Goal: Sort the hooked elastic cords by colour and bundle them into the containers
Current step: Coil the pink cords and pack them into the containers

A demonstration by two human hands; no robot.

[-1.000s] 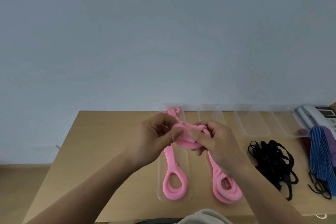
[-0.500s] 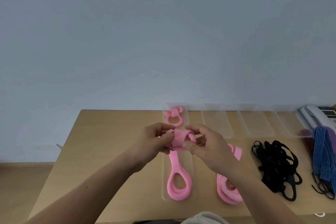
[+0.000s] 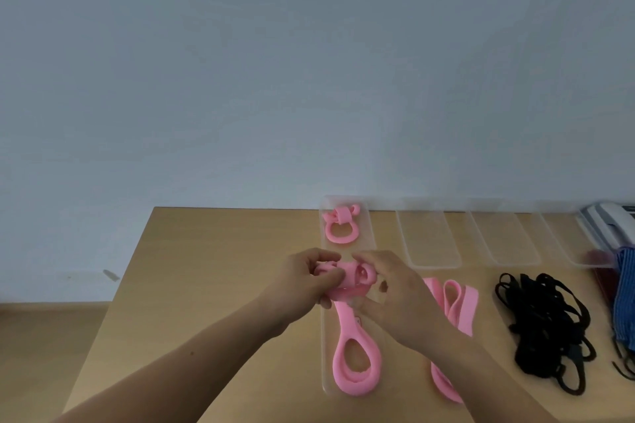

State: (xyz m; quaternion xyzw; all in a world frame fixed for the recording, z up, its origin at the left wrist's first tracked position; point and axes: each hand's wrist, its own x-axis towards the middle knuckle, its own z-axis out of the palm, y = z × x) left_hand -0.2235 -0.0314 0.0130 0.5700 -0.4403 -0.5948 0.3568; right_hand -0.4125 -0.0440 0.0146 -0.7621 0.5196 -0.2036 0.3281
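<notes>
Head view: the left hand (image 3: 302, 280) and right hand (image 3: 395, 295) both pinched a pink cord (image 3: 347, 280) over the leftmost container (image 3: 365, 251), seemingly wrapping its middle. One tied pink bundle (image 3: 340, 227) lay at that container's far end. More pink cords (image 3: 453, 306), black cords (image 3: 543, 323) (a tangled heap) and blue ones (image 3: 625, 295) lay loose on the worktop (image 3: 206, 285), unsorted.

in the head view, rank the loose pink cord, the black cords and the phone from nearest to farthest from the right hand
1. Loose pink cord: on the table just right of the right hand, which grips the pink bundle.
2. Black cords: a pile further right.
3. Phone: at the far right corner.
</notes>
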